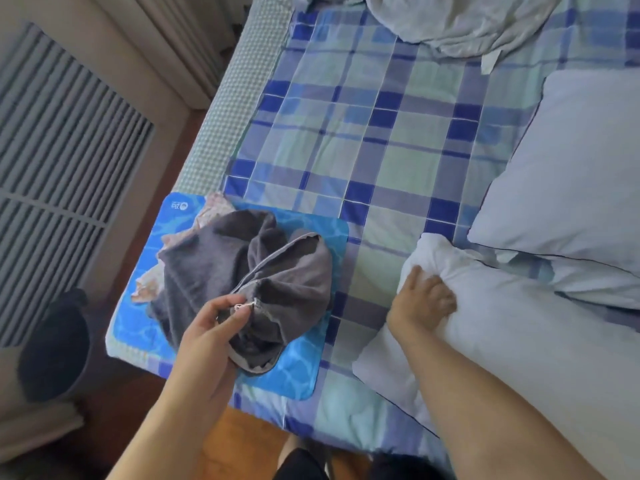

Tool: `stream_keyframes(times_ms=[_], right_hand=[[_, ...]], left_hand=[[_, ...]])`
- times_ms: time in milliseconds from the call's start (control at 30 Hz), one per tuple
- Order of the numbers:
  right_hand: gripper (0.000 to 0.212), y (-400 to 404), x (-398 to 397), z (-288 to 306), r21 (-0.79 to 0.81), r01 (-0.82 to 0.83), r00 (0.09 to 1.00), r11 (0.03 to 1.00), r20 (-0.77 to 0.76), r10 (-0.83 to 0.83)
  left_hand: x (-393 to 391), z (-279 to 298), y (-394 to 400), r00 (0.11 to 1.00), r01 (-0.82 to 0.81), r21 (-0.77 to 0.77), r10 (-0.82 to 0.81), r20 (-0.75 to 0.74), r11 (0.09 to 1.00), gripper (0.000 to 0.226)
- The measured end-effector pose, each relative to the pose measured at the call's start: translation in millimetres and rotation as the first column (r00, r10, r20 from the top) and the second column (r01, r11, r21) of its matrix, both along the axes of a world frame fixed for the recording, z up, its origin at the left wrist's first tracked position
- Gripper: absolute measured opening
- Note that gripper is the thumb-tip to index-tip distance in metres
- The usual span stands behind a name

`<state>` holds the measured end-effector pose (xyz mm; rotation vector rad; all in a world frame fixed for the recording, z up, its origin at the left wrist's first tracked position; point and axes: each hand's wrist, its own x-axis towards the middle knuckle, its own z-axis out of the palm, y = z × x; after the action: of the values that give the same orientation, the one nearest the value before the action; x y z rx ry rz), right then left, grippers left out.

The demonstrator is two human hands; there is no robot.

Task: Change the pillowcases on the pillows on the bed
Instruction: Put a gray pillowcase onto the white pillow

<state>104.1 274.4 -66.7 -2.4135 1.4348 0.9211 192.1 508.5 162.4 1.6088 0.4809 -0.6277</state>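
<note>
two hands work at once here, so the step looks like getting a bare pillow ready for its cover. the left hand (211, 327) pinches the zipper end of the dark grey pillowcase (249, 271), which lies bunched on a blue mat (311, 362) at the bed's edge. the right hand (420, 299) curls round a corner of the white pillow (519, 341) just beside it. next, probably, the case mouth must be opened and that corner fed in.
</note>
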Motion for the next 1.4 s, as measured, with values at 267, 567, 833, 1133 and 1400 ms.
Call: stream_keyframes(times_ms=[267, 567, 833, 1133, 1400], right_hand=[[0.042, -12, -77, 191, 0.128, 0.102, 0.901, 0.987, 0.409, -0.146], [0.062, -30, -117, 468, 0.285, -0.372, 0.735, 0.883, 0.672, 0.092], [0.05, -48, -136, 457, 0.367, -0.493, 0.726, 0.789, 0.673, 0.14], [0.062, -4, -151, 355, 0.053, -0.186, 0.242, 0.981, 0.97, -0.006], [0.018, -17, -162, 371, 0.042, 0.006, 0.177, 0.999, 0.983, -0.043]], left_hand=[[32, 42, -6, 0.967, 0.233, -0.131, -0.215, 0.138, 0.964, 0.014], [68, 122, -24, 0.846, 0.445, -0.19, -0.341, 0.41, 0.875, 0.022], [-4, 139, -41, 0.754, 0.612, -0.204, -0.487, 0.441, 0.764, 0.026], [-47, 131, -31, 0.811, 0.53, -0.173, -0.436, 0.391, 0.83, 0.029], [-51, 142, -22, 0.744, 0.548, 0.002, -0.488, 0.456, 0.837, 0.03]])
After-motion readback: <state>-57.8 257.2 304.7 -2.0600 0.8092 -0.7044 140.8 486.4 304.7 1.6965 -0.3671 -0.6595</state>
